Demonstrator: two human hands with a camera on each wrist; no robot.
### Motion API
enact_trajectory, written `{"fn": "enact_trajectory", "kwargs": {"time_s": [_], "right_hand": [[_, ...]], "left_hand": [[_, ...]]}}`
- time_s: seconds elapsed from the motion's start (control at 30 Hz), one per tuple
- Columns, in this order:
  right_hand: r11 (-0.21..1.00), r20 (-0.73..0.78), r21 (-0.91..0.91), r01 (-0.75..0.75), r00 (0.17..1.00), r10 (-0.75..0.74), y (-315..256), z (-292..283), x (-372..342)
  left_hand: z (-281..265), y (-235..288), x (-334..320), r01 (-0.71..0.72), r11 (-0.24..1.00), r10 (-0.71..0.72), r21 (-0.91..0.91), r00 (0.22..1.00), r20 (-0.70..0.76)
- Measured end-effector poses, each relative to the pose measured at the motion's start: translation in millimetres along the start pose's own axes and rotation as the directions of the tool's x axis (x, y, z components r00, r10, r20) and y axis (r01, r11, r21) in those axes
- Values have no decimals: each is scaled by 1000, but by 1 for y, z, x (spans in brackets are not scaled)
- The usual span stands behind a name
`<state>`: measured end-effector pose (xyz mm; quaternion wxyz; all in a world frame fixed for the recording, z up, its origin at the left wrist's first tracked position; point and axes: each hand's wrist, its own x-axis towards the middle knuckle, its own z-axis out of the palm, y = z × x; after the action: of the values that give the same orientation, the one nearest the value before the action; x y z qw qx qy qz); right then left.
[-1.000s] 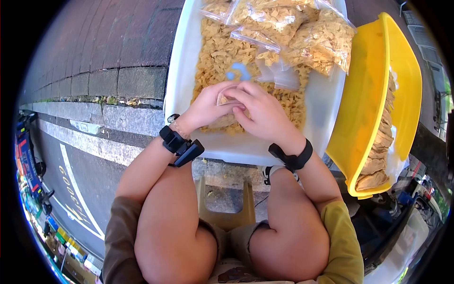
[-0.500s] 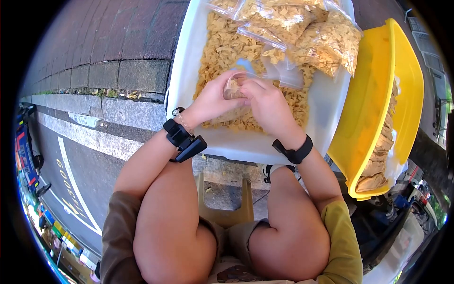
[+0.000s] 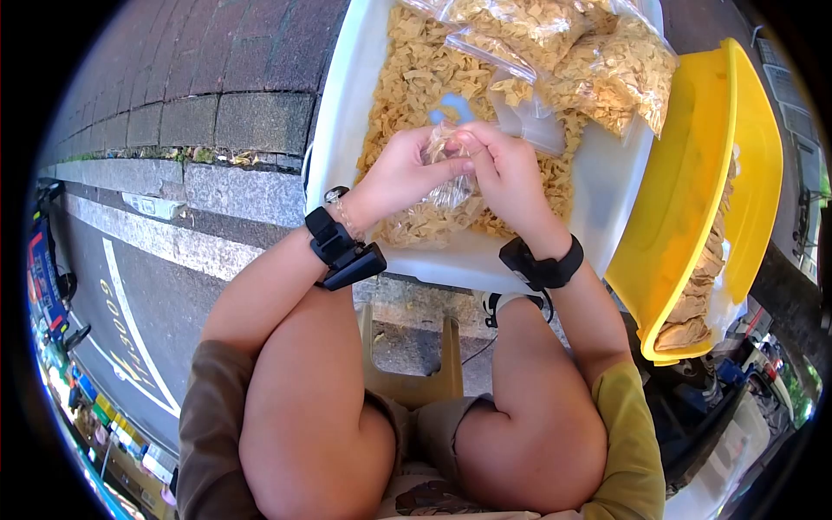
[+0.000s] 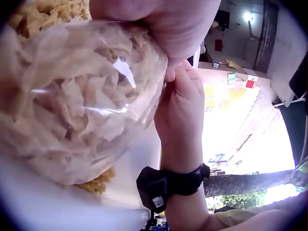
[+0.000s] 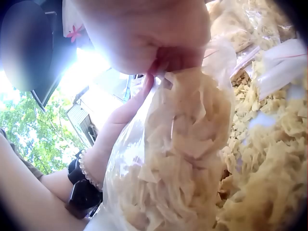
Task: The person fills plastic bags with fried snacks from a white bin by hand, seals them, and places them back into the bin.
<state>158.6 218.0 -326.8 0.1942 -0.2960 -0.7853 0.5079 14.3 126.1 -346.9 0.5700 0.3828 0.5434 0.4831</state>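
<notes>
- The person's left hand (image 3: 416,172) grips the upper part of a clear, soft plastic bag packed with pale yellow flakes (image 3: 426,225), its thumb lying across the film and its fingers curled round the neck.
- The person's right hand (image 3: 503,165) is clamped on the same bag, thumb and fingers pinching the gathered plastic near the top, just beside the left hand.
- The bag's mouth is mostly hidden by the fingers, so I cannot fairly say whether it is sealed.
- The bag's full, rounded body hangs below the hands, over the near part of a large white rectangular plastic tub (image 3: 598,217); whether it touches what lies beneath is hard to tell.
- A thick layer of loose pale yellow flakes (image 3: 425,74) covers much of the tub's floor.
- A small light-blue object (image 3: 453,107) lies on those flakes, just beyond the hands.
- Filled clear zip bags (image 3: 607,78) are heaped at the tub's far right, with a flatter clear bag (image 3: 539,128) near them.
- Right of the tub stands a deep yellow plastic bin (image 3: 659,191), tilted in view, with brown folded pieces (image 3: 693,295) inside.
</notes>
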Motion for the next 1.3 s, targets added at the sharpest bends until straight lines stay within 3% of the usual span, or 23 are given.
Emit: {"fn": "enact_trajectory", "kwargs": {"time_s": [0.07,0.1,0.17,0.2,0.27,0.3,0.37,0.4,0.47,0.57,0.6,0.67,0.8,0.87,1.0,1.07,1.17,1.3], "right_hand": [[974,75,138,-180,982,171,1,-3,0],[974,76,137,-179,983,170,1,-1,-1],[991,-103,124,43,994,-30,0,5,-6],[991,-103,124,44,994,-31,-4,4,-6],[950,-94,-204,235,961,-258,-14,0,-4],[950,-94,-205,235,961,-259,-14,-2,-3],[990,-45,-94,101,993,-105,-14,-5,-2],[990,-45,-94,101,993,-106,-12,-3,-1],[978,-34,198,-62,997,70,-8,2,-2],[944,22,322,-68,998,64,0,7,-3],[944,22,322,-68,998,65,1,6,-1],[979,119,177,102,985,-124,1,2,1],[992,153,86,95,982,-107,2,8,0],[980,110,-94,176,980,-166,-1,10,-1],[992,178,57,112,977,-120,6,2,2],[950,236,274,-147,968,82,1,-8,3],[957,143,274,-91,988,53,0,-17,1],[978,-6,194,-76,997,79,8,-20,2]], "left_hand": [[0,3,1,18,997,-17,-73,1000,15],[0,3,1,17,997,-16,-73,1000,14],[-3,3,2,-26,999,27,-39,1000,12],[-5,3,3,-27,999,27,-39,1000,11],[-9,1,4,17,999,-16,-41,999,40],[-9,0,4,17,999,-15,-41,999,40],[-8,-3,1,30,999,-28,-40,998,52],[-9,-6,1,30,999,-28,-40,998,52],[-12,-10,3,57,998,-57,10,998,41],[-8,-17,5,-8,999,10,-48,999,35],[-8,-17,5,-8,999,10,-48,999,35],[-9,-18,5,-13,1000,12,27,999,44],[-9,-12,5,60,998,-59,-31,997,46],[-12,-13,6,92,995,-94,28,993,74],[-11,-15,4,49,998,-50,33,998,32],[-10,-9,3,64,998,-62,-24,996,71],[-14,-17,6,143,990,-141,-4,983,118],[-11,-9,6,83,996,-80,-22,992,99]]}}
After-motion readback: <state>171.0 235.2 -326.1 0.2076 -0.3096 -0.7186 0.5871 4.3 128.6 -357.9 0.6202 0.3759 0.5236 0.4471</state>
